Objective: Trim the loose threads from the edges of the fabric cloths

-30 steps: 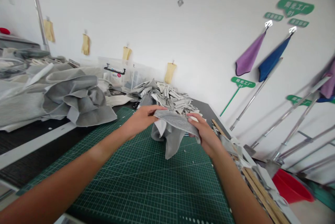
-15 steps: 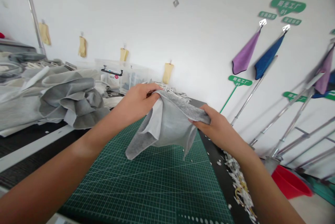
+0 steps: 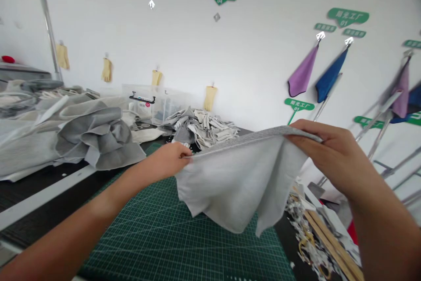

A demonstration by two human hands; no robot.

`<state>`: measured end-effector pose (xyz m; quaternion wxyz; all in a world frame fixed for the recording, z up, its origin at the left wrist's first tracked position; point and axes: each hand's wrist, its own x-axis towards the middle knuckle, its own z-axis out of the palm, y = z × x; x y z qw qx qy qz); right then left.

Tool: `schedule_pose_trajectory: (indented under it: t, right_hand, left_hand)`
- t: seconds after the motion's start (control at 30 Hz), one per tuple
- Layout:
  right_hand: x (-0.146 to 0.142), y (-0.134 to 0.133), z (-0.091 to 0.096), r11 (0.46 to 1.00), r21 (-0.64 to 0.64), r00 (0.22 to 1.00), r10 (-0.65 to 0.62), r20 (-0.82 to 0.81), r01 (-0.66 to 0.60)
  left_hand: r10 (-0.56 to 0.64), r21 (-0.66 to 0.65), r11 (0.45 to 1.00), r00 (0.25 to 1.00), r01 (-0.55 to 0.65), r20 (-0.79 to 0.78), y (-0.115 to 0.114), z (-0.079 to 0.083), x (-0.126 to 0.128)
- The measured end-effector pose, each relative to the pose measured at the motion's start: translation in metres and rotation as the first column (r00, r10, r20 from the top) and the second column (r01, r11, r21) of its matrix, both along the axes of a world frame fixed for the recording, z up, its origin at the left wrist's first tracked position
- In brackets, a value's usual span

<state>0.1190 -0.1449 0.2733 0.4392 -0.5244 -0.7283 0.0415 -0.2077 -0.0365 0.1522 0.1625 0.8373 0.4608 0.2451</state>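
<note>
A piece of light grey fabric hangs between my hands, its darker grey edge stretched along the top. My left hand pinches the left end of that edge. At the right, my right hand grips the other end, thumb and fingers closed on the fabric, and is held higher than the left. The lower corners of the cloth dangle over a green cutting mat with a white grid. Whether the lowest corners touch the mat, I cannot tell.
Heaped grey fabric lies at left, beside a long white strip. Behind the mat are a pile of cut pieces and a clear plastic box. Along the right edge lie scraps, scissors and wooden strips.
My hands have moved apart, the right one up and to the right, the left one down and to the left. The fabric edge is now drawn out and the cloth hangs wider.
</note>
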Motion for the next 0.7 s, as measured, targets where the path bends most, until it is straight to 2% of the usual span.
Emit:
schedule_pose_trajectory:
  t: [0.13,0.23,0.33,0.4,0.47,0.57,0.63,0.7]
  right_hand:
    - [-0.005,-0.008,0.007,0.989,0.131,0.98,-0.046,-0.194,0.072]
    - [0.0,-0.013,0.013,0.986,0.137,0.97,-0.064,-0.236,0.098]
    - [0.016,-0.018,0.016,0.97,0.195,0.945,-0.074,-0.319,0.142]
    - [0.029,-0.021,0.016,0.94,0.275,0.909,-0.075,-0.41,0.202]
    - [0.041,-0.023,0.013,0.92,0.3,0.871,-0.08,-0.485,0.251]
    - [0.051,-0.027,0.006,0.934,0.257,0.847,-0.079,-0.525,0.246]
    - [0.053,-0.029,0.0,0.938,0.264,0.858,-0.062,-0.509,0.224]
    - [0.053,-0.029,-0.008,0.943,0.25,0.88,-0.08,-0.469,0.219]
  left_hand:
    - [-0.132,-0.087,0.987,0.988,0.138,0.081,-0.005,-0.039,0.021]
    - [-0.138,-0.102,0.983,0.979,0.154,0.147,-0.002,-0.043,0.02]
    - [-0.098,-0.118,0.983,0.939,0.144,0.329,-0.002,-0.022,-0.001]
    - [-0.034,-0.139,0.983,0.858,0.121,0.512,-0.007,-0.003,-0.021]
    - [0.014,-0.131,0.987,0.765,0.092,0.644,-0.017,0.015,-0.04]
    - [0.055,-0.074,0.997,0.702,-0.003,0.71,-0.033,0.036,-0.061]
    - [0.094,-0.057,0.995,0.702,-0.076,0.706,-0.04,0.044,-0.069]
    - [0.106,-0.076,0.994,0.701,-0.074,0.705,-0.041,0.047,-0.074]
